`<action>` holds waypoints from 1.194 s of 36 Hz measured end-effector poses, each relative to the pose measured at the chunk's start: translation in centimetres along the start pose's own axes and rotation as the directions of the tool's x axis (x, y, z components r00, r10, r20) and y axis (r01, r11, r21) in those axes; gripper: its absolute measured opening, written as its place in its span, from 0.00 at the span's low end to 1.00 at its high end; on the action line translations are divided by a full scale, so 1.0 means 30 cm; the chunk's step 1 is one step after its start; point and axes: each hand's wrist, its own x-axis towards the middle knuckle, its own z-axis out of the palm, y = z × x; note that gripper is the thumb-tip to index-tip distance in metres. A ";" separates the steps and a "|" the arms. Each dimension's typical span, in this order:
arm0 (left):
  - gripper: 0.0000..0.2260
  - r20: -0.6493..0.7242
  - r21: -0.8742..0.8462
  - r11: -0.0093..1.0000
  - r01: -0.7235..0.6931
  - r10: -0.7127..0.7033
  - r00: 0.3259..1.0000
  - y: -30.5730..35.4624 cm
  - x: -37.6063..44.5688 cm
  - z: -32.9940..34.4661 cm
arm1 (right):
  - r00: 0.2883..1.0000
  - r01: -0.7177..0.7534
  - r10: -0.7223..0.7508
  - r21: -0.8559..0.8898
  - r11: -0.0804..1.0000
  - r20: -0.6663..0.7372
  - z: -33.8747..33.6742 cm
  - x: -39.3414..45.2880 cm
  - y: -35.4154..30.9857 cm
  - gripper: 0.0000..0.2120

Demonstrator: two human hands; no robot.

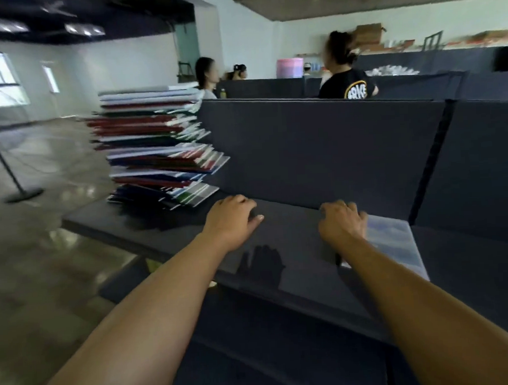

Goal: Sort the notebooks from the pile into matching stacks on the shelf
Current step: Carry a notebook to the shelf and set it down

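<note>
A tall, uneven pile of notebooks [156, 144] with red, green, blue and white covers stands on the left end of the dark shelf [294, 249]. One pale blue-grey notebook [396, 243] lies flat on the shelf at the right. My right hand [342, 220] rests on that notebook's left edge, its fingers loosely bent. My left hand [233, 217] hovers over the bare shelf just right of the pile's base, fingers loosely curled and holding nothing. The frame is motion-blurred.
A dark upright back panel [318, 147] rises behind the shelf, with a divider [434, 165] at the right. A lower shelf level [284, 352] shows below. Several people sit beyond the panels. A stand with a round base [23, 194] is on the floor at the left.
</note>
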 end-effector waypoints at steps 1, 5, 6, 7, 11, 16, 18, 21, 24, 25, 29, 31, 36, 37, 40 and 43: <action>0.19 -0.027 0.008 1.000 0.019 -0.019 0.999 -0.043 -0.005 -0.022 | 0.999 0.036 -0.036 0.001 0.999 -0.009 -0.010 0.012 -0.044 0.18; 0.18 -0.106 0.034 0.997 0.068 -0.064 0.992 -0.211 -0.010 -0.109 | 0.983 0.155 -0.153 0.019 0.988 -0.101 -0.046 0.059 -0.224 0.19; 0.18 -0.121 0.048 0.996 0.076 -0.070 0.990 -0.251 -0.007 -0.131 | 0.976 0.181 -0.178 0.019 0.983 -0.125 -0.055 0.072 -0.269 0.19; 0.18 -0.138 0.063 0.994 0.084 -0.075 0.988 -0.292 -0.003 -0.153 | 0.969 0.205 -0.201 0.016 0.979 -0.145 -0.066 0.085 -0.316 0.19; 0.18 -0.207 0.094 0.990 0.107 -0.086 0.975 -0.449 0.021 -0.242 | 0.936 0.271 -0.264 -0.003 0.963 -0.234 -0.127 0.148 -0.502 0.20; 0.18 -0.289 0.106 0.987 0.119 -0.084 0.953 -0.631 0.085 -0.334 | 0.898 0.308 -0.291 0.000 0.951 -0.331 -0.220 0.232 -0.720 0.19; 0.19 -0.331 0.103 0.987 0.125 -0.085 0.940 -0.688 0.115 -0.363 | 0.890 0.313 -0.292 0.005 0.950 -0.351 -0.253 0.259 -0.792 0.19; 0.19 -0.358 0.121 0.986 0.115 -0.065 0.932 -0.753 0.164 -0.406 | 0.881 0.319 -0.287 0.025 0.947 -0.376 -0.281 0.294 -0.880 0.19; 0.19 -0.383 0.148 0.984 0.097 -0.034 0.923 -0.797 0.216 -0.447 | 0.875 0.330 -0.287 0.047 0.943 -0.391 -0.288 0.329 -0.953 0.17; 0.18 -0.396 0.146 0.984 0.102 -0.037 0.918 -0.810 0.233 -0.457 | 0.872 0.335 -0.291 0.044 0.941 -0.393 -0.288 0.341 -0.974 0.17; 0.17 -0.435 0.144 0.984 0.108 -0.035 0.900 -0.852 0.298 -0.470 | 0.858 0.349 -0.312 0.017 0.937 -0.408 -0.299 0.415 -1.043 0.22; 0.17 -0.451 0.136 0.985 0.101 -0.029 0.892 -0.867 0.327 -0.472 | 0.854 0.365 -0.330 0.011 0.931 -0.401 -0.315 0.456 -1.072 0.24; 0.17 -0.457 0.148 0.984 0.100 -0.021 0.889 -0.907 0.395 -0.475 | 0.853 0.445 -0.436 -0.036 0.895 -0.288 -0.332 0.548 -1.142 0.33; 0.17 -0.455 0.151 0.984 0.095 -0.016 0.890 -0.915 0.407 -0.476 | 0.852 0.459 -0.451 -0.034 0.888 -0.266 -0.335 0.561 -1.152 0.35; 0.19 -0.464 0.133 0.988 0.076 -0.006 0.886 -0.930 0.435 -0.478 | 0.867 0.479 -0.468 0.023 0.878 -0.172 -0.353 0.589 -1.176 0.37; 0.19 -0.499 0.119 0.990 0.074 -0.005 0.866 -0.937 0.449 -0.475 | 0.889 0.457 -0.450 0.093 0.885 -0.088 -0.374 0.602 -1.191 0.38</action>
